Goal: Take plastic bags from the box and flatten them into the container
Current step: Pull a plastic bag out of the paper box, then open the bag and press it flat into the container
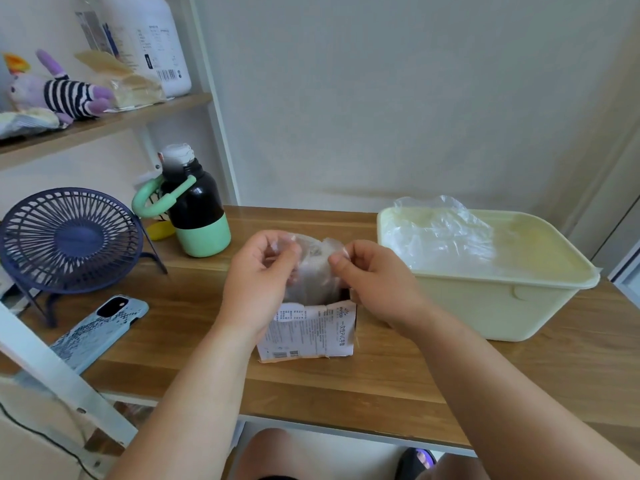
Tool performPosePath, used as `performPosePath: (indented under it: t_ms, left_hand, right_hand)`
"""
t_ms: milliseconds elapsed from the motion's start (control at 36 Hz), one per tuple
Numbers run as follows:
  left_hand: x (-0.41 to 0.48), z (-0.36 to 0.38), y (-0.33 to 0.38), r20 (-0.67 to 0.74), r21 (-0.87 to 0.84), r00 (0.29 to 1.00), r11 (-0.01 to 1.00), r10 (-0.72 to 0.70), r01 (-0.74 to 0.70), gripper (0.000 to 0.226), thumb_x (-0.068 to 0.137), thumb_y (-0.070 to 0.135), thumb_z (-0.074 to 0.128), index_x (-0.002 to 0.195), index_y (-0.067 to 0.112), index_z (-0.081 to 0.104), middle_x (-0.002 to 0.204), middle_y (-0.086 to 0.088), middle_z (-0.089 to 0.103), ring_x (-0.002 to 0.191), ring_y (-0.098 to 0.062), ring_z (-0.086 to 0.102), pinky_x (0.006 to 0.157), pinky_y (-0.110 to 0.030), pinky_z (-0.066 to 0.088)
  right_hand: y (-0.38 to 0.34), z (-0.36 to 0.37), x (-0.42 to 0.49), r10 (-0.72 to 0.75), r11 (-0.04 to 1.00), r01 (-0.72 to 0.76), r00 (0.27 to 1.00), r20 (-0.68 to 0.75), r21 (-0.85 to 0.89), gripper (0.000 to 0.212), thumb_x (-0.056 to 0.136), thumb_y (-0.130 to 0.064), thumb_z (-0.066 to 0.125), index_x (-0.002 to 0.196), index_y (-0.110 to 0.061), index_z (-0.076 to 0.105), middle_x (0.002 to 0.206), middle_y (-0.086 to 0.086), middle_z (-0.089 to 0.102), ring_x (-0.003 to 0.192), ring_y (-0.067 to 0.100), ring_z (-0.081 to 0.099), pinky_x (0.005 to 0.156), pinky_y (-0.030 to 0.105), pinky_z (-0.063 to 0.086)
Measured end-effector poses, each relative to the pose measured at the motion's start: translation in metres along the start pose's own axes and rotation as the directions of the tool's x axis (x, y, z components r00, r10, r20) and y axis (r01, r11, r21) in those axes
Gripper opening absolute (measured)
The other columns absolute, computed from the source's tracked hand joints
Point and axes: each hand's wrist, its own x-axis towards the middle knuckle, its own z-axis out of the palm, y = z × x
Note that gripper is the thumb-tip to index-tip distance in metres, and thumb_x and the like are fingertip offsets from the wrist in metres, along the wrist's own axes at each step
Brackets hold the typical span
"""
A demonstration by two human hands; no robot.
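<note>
At the middle of the frame, a small paper box (308, 332) stands on the wooden table (346, 382) with its top torn open. We can see black print on its white front, turned on its side. The biggest line has Chinese signs with the letters "PVC" in them. Next to it is a small logo we cannot read for sure, and the rest of the print is too tiny. A bar code sits low on the box. Just above the open top we hold a plastic bag (313, 268). It is thin, see-through and a bit cloudy, all crumpled, and its bottom end is still down in the box. Our left hand (258, 282) pinches the bag's left side with curled fingers. Our right hand (375, 282) pinches the right side between thumb and finger. The two hands are close, with only the bag between them. At the right of the frame sits a pale yellow container (485, 306), and more clear bags (440, 233) lie in its left half, puffing up over the rim. At the upper left, a big white jug (152, 39) on a shelf (104, 121) has a label with a bar code, but its words are too small to read.
</note>
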Motion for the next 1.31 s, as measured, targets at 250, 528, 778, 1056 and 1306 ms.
performPosePath:
  t_ms: [250,528,778,1056,1306]
  left_hand:
    - [-0.005,0.003,0.012,0.262,0.616,0.863,0.613,0.432,-0.494,0.03,0.086,0.021,0.063,0.117,0.024,0.064,0.115,0.011,0.054,0.107,-0.007,0.048,0.09,-0.014,0.037]
    - [0.0,0.004,0.006,0.26,0.793,0.95,0.523,0.172,-0.311,0.027,0.091,0.021,0.061,0.116,0.03,0.058,0.105,0.013,0.055,0.094,-0.009,0.054,0.079,-0.029,0.049]
    - [0.001,0.025,0.03,0.338,0.587,0.929,0.739,0.148,-0.331,0.06,0.084,0.04,0.067,0.139,0.036,0.043,0.137,0.014,0.04,0.121,-0.005,0.043,0.095,-0.029,0.039]
    - [0.015,0.104,0.058,0.383,0.217,0.922,0.964,0.059,-0.152,0.075,0.08,0.051,0.069,0.144,0.033,0.035,0.122,0.018,0.055,0.123,-0.006,0.047,0.098,-0.03,0.041]
    - [0.053,0.148,0.076,0.165,0.424,0.959,0.862,0.229,-0.279,0.027,0.088,0.023,0.065,0.115,0.025,0.063,0.116,0.003,0.062,0.112,-0.021,0.056,0.092,-0.034,0.043]
  right_hand:
    - [-0.003,-0.004,0.005,0.09,0.985,-0.081,0.995,-0.049,0.153,0.023,0.099,-0.023,0.047,0.091,-0.005,0.058,0.079,0.003,0.061,0.062,0.016,0.05,0.053,0.027,0.042]
    - [-0.027,-0.043,0.009,-0.061,0.946,0.207,0.869,-0.49,0.249,0.021,0.099,-0.02,0.048,0.078,-0.022,0.055,0.074,-0.01,0.063,0.066,0.002,0.055,0.058,0.021,0.045]
    - [-0.042,-0.098,0.008,0.064,0.802,0.269,0.848,-0.526,0.533,0.027,0.099,-0.018,0.048,0.072,-0.017,0.052,0.057,-0.006,0.06,0.056,0.013,0.047,0.067,0.029,0.044]
    - [-0.037,-0.156,-0.011,0.108,0.531,0.255,0.926,-0.362,0.808,0.025,0.101,-0.012,0.038,0.077,-0.016,0.044,0.059,0.003,0.054,0.05,0.017,0.048,0.054,0.028,0.049]
    - [-0.012,-0.191,-0.014,0.293,0.822,0.047,0.82,-0.491,0.568,0.011,0.096,0.001,0.041,0.094,-0.007,0.049,0.073,0.009,0.052,0.057,0.019,0.048,0.055,0.031,0.056]
